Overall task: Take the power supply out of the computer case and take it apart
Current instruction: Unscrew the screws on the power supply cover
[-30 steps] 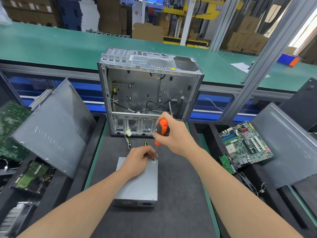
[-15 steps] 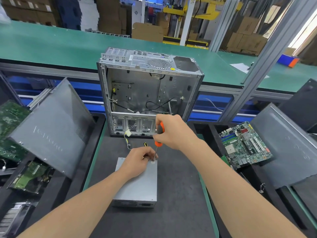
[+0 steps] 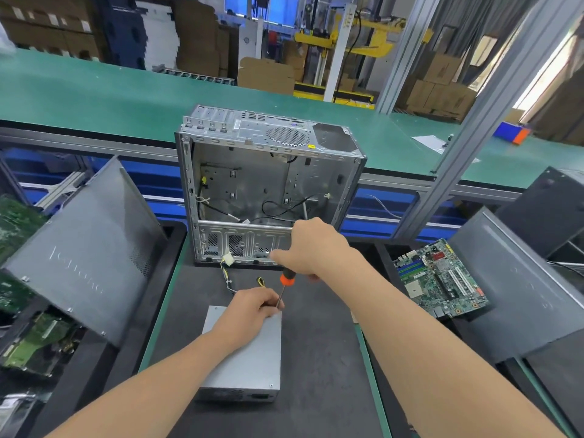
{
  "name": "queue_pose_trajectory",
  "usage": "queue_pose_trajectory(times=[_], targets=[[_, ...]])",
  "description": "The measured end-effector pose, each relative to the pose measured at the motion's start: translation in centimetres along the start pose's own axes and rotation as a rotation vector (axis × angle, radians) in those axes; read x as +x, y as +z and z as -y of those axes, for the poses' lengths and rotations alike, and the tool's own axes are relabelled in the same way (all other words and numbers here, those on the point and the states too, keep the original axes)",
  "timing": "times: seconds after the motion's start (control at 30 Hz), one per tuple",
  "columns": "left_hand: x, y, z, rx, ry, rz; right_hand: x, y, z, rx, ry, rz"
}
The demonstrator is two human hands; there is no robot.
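The grey power supply point(image 3: 249, 358) lies flat on the dark mat in front of the open, gutted computer case point(image 3: 268, 184). Its cables point(image 3: 229, 273) trail toward the case. My right hand point(image 3: 311, 248) grips the orange-and-black handle of a screwdriver point(image 3: 286, 281), held nearly upright with its tip at the far right corner of the supply's top. My left hand point(image 3: 252, 306) rests on that far end of the supply, its fingers curled around the screwdriver shaft near the tip.
A grey side panel point(image 3: 82, 248) leans in the left bin over green circuit boards point(image 3: 38, 339). A motherboard point(image 3: 439, 279) and further panels point(image 3: 521, 289) fill the right bins. A green conveyor point(image 3: 126, 99) runs behind the case, with a metal post point(image 3: 474, 128) at right.
My right hand has turned on the screwdriver handle, now covering more of it. The screwdriver tip and my left hand stay at the same corner of the power supply.
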State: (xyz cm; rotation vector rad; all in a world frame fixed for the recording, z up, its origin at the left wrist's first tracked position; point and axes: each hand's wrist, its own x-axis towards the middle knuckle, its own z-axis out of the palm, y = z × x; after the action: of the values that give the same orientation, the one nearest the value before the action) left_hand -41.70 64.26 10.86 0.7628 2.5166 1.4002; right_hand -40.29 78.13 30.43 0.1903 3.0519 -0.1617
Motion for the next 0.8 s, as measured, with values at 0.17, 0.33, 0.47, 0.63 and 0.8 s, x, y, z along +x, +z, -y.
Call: queue_pose_trajectory(times=[0.17,0.33,0.47,0.63,0.8], targets=[[-0.1,-0.2,0.4,-0.013,0.002,0.003,1.0,0.9,1.4,0.058,-0.110,0.051],[-0.2,-0.8,0.8,-0.029,0.037,-0.024,1.7,-0.4,0.4,0.045,-0.311,0.178],[-0.1,-0.9,0.8,-0.066,0.024,-0.032,1.6,-0.2,0.2,0.044,-0.341,0.179],[-0.2,-0.8,0.4,-0.040,0.076,-0.002,1.4,0.5,0.0,0.081,-0.243,0.085],[-0.3,-0.8,0.2,-0.063,0.091,0.002,1.0,0.8,-0.9,0.095,-0.174,0.025]])
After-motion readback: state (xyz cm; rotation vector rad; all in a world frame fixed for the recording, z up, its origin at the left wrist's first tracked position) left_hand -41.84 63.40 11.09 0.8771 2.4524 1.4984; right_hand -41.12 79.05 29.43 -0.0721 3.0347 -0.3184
